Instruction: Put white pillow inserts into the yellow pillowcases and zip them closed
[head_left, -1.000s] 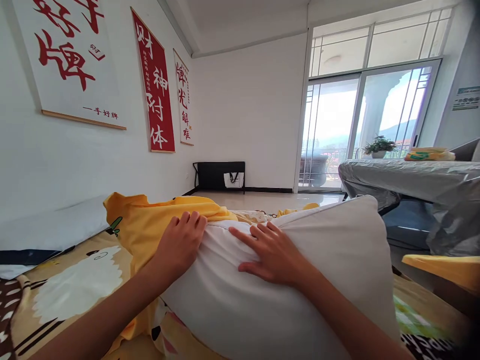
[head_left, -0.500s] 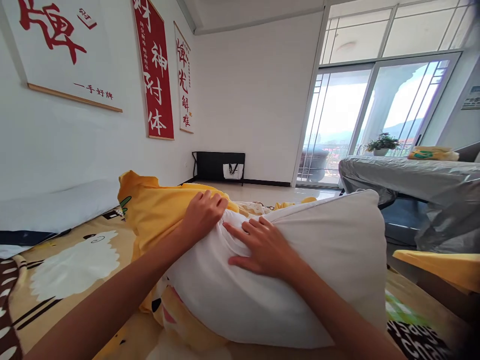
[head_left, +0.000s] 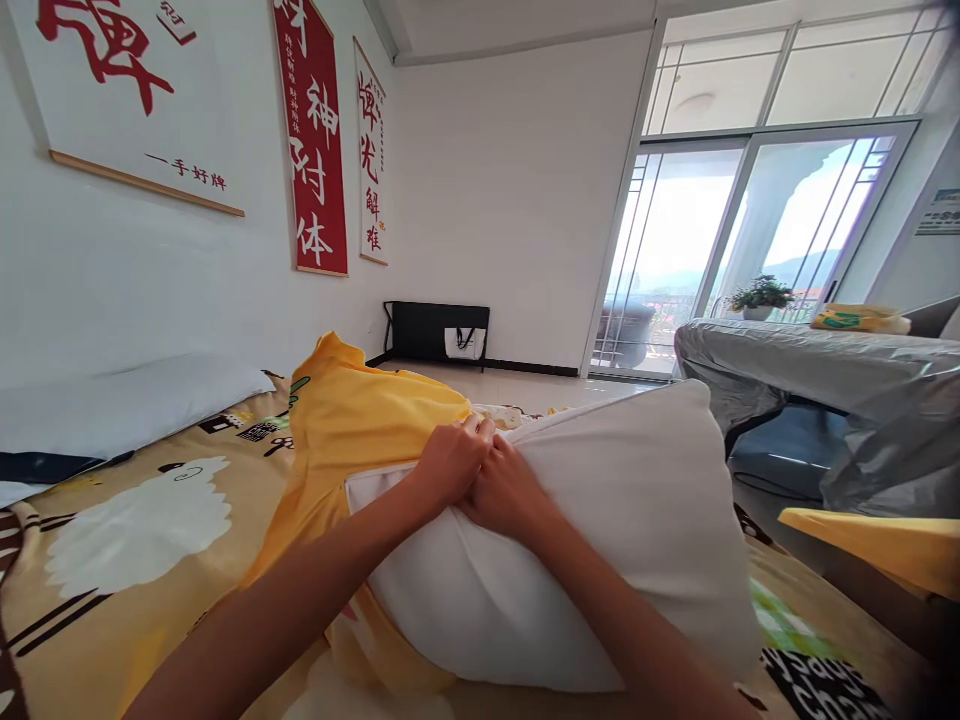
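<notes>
A plump white pillow (head_left: 630,510) lies across the bed in front of me, partly over a yellow pillowcase (head_left: 375,410) with a printed animal face low down. My left hand (head_left: 452,462) is closed at the line where the yellow cloth meets the pillow's upper edge; its fingertips are hidden. Right beside it, touching, my right hand (head_left: 510,487) is closed on the white pillow fabric. Creases run down the pillow from both fists. A white pillow corner shows left of my left wrist, against the yellow cloth.
A patterned bedsheet (head_left: 142,530) with a sheep print spreads underneath. Another white pillow (head_left: 142,400) lies along the left wall. At right stand a plastic-covered table (head_left: 810,350) and a yellow edge (head_left: 870,540). A black folded frame (head_left: 427,335) leans at the far wall.
Both hands have come together at the pillow's upper edge, the left moving right. My right hand's spread fingers have closed. The pillow's right corner has shifted left; the yellow pillowcase has moved right.
</notes>
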